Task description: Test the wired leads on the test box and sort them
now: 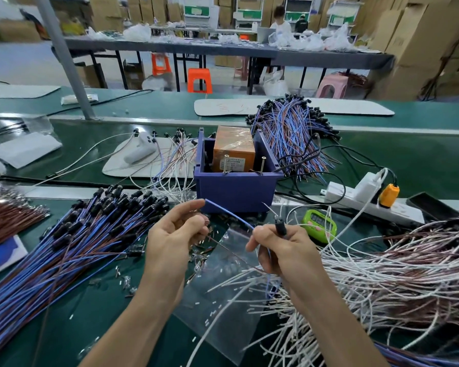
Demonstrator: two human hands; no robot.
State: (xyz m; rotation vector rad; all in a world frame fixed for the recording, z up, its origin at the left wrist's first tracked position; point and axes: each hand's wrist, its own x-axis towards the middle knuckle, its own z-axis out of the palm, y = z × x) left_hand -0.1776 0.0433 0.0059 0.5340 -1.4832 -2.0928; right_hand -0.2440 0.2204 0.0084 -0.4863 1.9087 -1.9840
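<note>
Fingers (190, 207) of the left hand (175, 234) are curled and pinch the tip of a blue wire (231, 213). This is the head camera, the only view. The right hand (284, 250) is curled round the other end of the same lead and grips its black cap (280, 227) between thumb and fingers. A thin brown wire (233, 254) runs loose between the 2 hands, and I cannot tell if any finger holds its tip. The lead is up in the air, just in front of the blue bin (236, 189). Inside the bin sits the orange test box (233, 151), with 2 metal pins (226, 164) standing up at its front. I think the step now is to get the 2 wire tips ready to touch those pins. To do it well, each tip should go on its own pin, and the tips should not touch each other. Holding close to the ends will stop them from wobbling. A pile of blue leads (77, 247) lies on the left and a pile of white leads (382, 260) on the right. I cannot tell which pile is already tested, so the lead should go only where its own kind lies.
</note>
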